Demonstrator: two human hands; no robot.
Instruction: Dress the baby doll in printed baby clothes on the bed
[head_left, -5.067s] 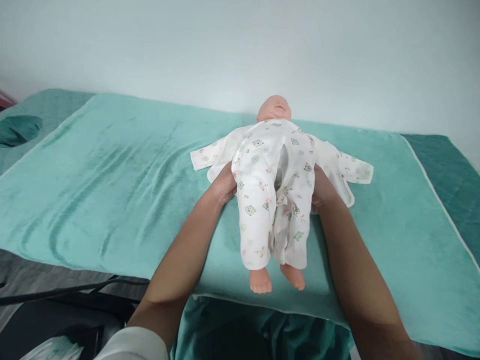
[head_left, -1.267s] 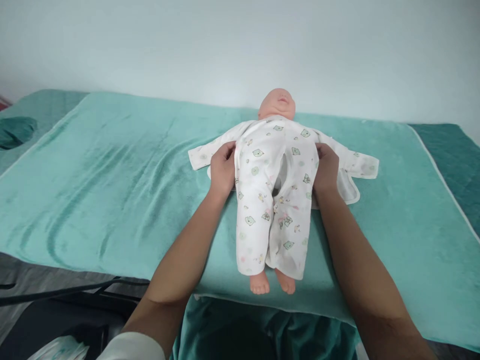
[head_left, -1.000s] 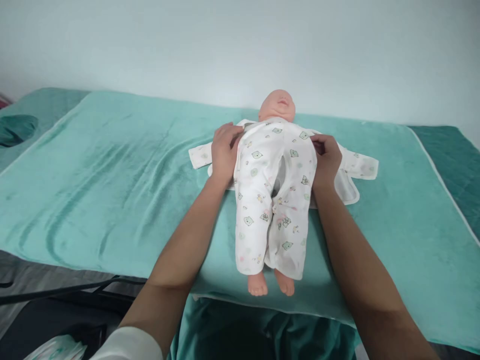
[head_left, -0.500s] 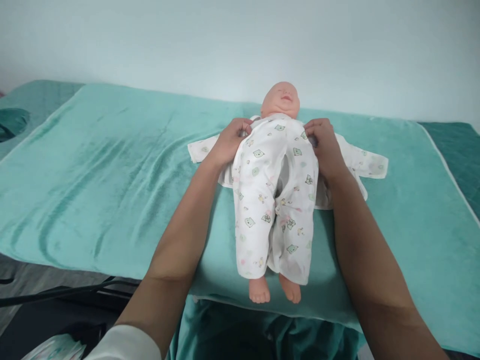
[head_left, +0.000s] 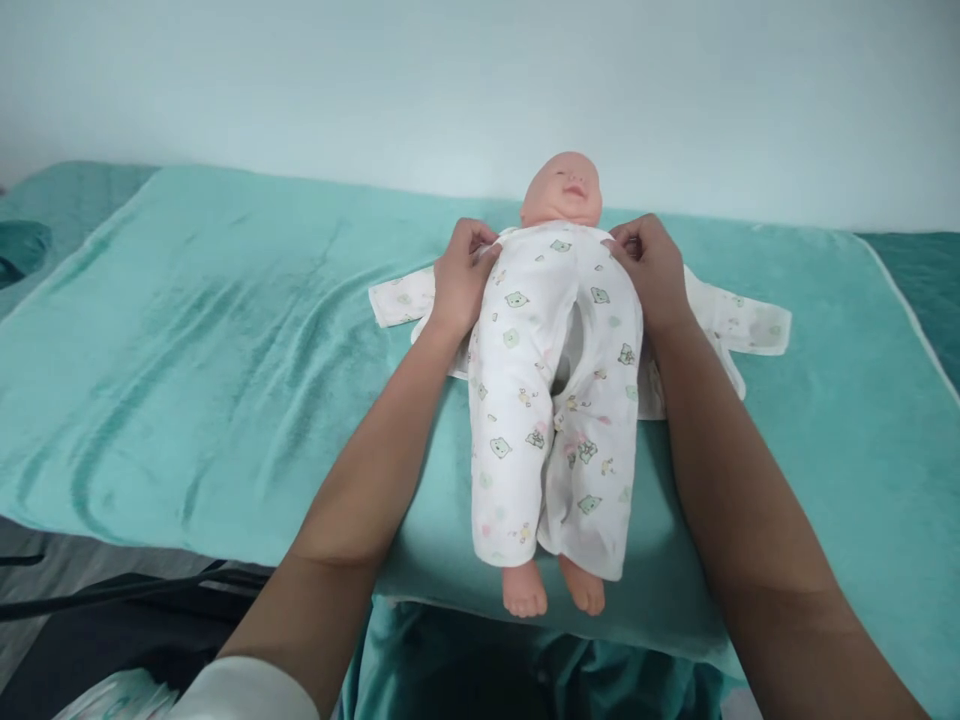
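A baby doll [head_left: 564, 190] lies on its back, head toward the wall and bare feet toward me. White printed trousers [head_left: 517, 400] with an open crotch cover its legs and torso up near the neck. My left hand [head_left: 466, 275] pinches the waist edge of the trousers on the left side. On the right side, my right hand [head_left: 651, 270] pinches the same edge. Under the doll a white printed jacket [head_left: 750, 322] is spread, its sleeves pointing outward to both sides. The doll's arms are hidden.
A turquoise cloth [head_left: 247, 370] covers the table, wrinkled on the left. Behind it stands a pale wall [head_left: 375, 90]. At the lower left are a dark bar [head_left: 112, 598] and a patterned packet [head_left: 120, 697], partly cut off.
Both hands have moved slightly up toward the doll's neck, drawing the waist edge apart and higher. The view has shifted a little.
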